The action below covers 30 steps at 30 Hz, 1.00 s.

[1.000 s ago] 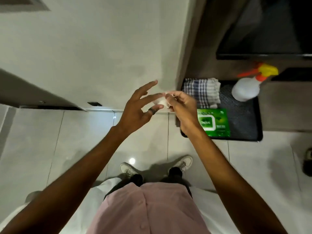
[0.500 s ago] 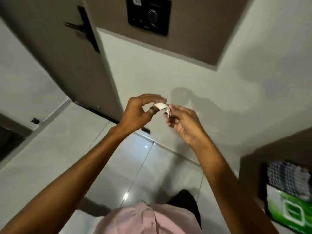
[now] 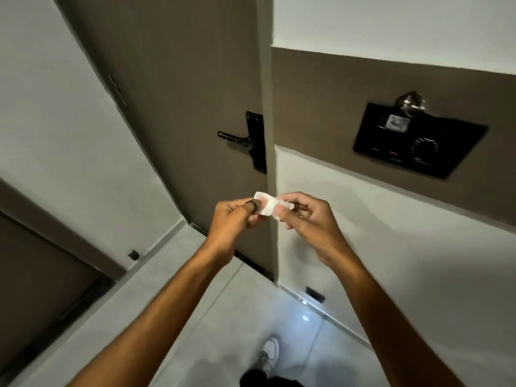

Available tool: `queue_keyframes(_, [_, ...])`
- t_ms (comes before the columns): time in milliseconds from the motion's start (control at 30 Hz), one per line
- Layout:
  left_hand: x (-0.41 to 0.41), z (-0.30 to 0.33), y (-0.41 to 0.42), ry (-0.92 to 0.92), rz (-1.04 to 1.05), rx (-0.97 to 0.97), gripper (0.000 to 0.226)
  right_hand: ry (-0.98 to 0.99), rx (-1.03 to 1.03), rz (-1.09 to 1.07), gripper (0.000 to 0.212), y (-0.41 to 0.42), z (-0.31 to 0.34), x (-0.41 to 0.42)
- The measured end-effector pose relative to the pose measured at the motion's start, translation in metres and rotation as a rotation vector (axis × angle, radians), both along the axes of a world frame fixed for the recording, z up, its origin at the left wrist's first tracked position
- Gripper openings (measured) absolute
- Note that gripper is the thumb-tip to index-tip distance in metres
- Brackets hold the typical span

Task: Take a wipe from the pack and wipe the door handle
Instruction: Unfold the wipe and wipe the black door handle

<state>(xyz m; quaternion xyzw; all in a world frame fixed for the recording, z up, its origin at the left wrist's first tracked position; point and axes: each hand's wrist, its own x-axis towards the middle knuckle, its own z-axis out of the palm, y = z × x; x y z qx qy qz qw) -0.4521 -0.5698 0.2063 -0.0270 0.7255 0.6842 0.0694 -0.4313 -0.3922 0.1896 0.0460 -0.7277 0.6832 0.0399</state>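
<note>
A small folded white wipe (image 3: 266, 205) is pinched between both hands at the middle of the view. My left hand (image 3: 233, 223), with a dark ring on one finger, grips its left end. My right hand (image 3: 307, 220) grips its right end. The black lever door handle (image 3: 234, 138) on its black plate (image 3: 257, 141) sits on the brown door (image 3: 181, 93), above the hands and apart from them. The pack of wipes is out of view.
A black wall panel with a dial (image 3: 418, 141) hangs on the brown wall band to the right of the door. White walls flank the door. A grey tiled floor (image 3: 181, 317) lies below, with my white shoe (image 3: 269, 353) on it. A dark doorway (image 3: 33, 289) is at lower left.
My view has swung left and up from the tray with the pack to the door; the handle now sits near the middle. Both hands still hold the wipe, pulled slightly apart.
</note>
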Motion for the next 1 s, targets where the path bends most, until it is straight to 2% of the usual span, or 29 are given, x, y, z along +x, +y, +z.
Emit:
queue_keyframes(133, [-0.069,0.013,-0.040,-0.169,0.004,0.062,0.022,0.357,0.223,-0.108,0.022,-0.032,-0.012,-0.063])
queue_keyframes(200, [-0.101,0.016,-0.060,-0.147,-0.031,0.025,0.021,0.384,0.298,-0.158,0.030,-0.044,-0.018,-0.091])
queue_keyframes(267, [-0.129,0.016,-0.081,-0.047,-0.075,-0.064,0.022,0.288,0.233,-0.197,0.033,-0.058,-0.015,-0.116])
queue_keyframes(367, [-0.152,0.016,-0.099,0.123,-0.180,-0.190,0.020,0.096,0.003,-0.123,0.023,-0.077,0.002,-0.139])
queue_keyframes(467, [-0.175,0.019,-0.107,0.216,-0.292,-0.207,0.018,0.062,0.090,0.011,0.022,-0.093,0.018,-0.162])
queue_keyframes(567, [-0.205,0.022,-0.113,0.214,-0.386,-0.201,0.019,0.001,0.223,-0.014,0.021,-0.103,0.022,-0.185])
queue_keyframes(733, [-0.251,0.019,-0.125,0.116,-0.536,-0.146,0.020,-0.086,0.272,-0.194,0.022,-0.114,0.017,-0.198])
queue_keyframes(800, [-0.269,0.016,-0.127,0.089,-0.607,-0.163,0.018,-0.135,0.194,-0.309,0.024,-0.124,0.015,-0.203])
queue_keyframes(933, [-0.298,0.012,-0.134,0.075,-0.678,-0.161,0.016,-0.204,-0.091,-0.427,0.018,-0.152,0.015,-0.213])
queue_keyframes(1000, [-0.310,0.011,-0.141,0.091,-0.730,-0.111,0.015,-0.178,-0.106,-0.457,0.020,-0.165,0.015,-0.217])
